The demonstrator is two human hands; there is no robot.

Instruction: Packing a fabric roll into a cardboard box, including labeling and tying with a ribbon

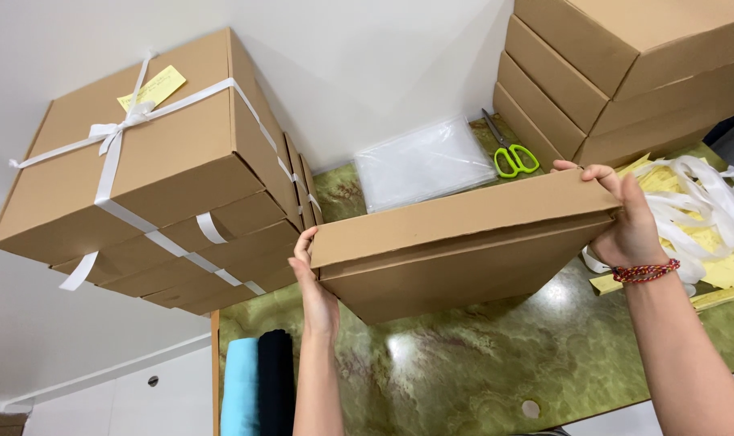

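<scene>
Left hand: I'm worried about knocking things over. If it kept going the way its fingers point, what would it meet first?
Likely the stack of ribbon-tied boxes; the left hand points up along the held box. Depth is unclear.

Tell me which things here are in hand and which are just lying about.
In hand: flat cardboard box, gripped by left hand and right hand.

Lying about: green-handled scissors, clear plastic bags, white ribbons, ribbon-tied boxes, plain box stack, green marbled table.

Green marble table (480,363), box stacks (165,169), scissors (512,153), plastic bags (423,161), ribbons (706,202)
</scene>
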